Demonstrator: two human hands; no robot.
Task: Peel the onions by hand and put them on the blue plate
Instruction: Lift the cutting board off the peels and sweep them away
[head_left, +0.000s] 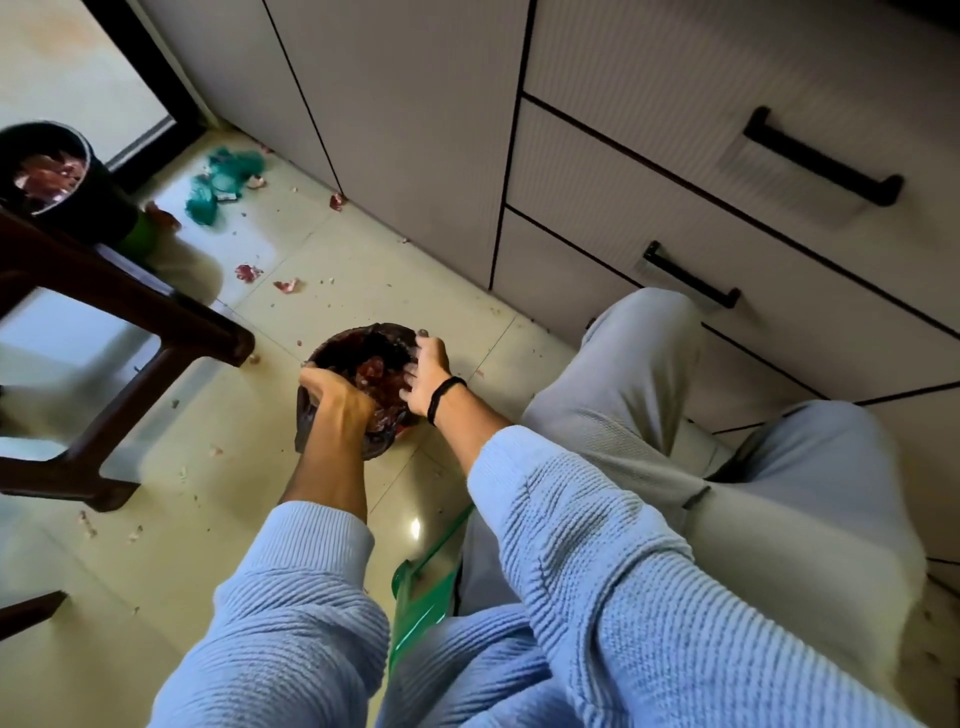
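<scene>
A black container (106, 200) holding reddish onion skins (49, 174) stands on a dark wooden stool (156, 322) at far left, which juts between the camera and part of the floor. Beyond it lies a crumpled teal mesh bag (223, 176), with loose peel scraps (248, 272) scattered nearby. The pale glossy floor tiles (363, 270) run up to grey kitchen cabinets (415, 130) and, at right, drawers with black handles (821, 156).

A seated person in light blue sleeves (597, 545) bends over a dark bowl (387, 328) on the floor, heaped with red onion skins. The left hand (332, 395) curls its fingers over the bowl's left rim. The right hand (428, 371), a black band (441, 395) at the wrist, lies on the right rim with fingers spread onto the skins. A green stool (426, 587) shows below the person.
</scene>
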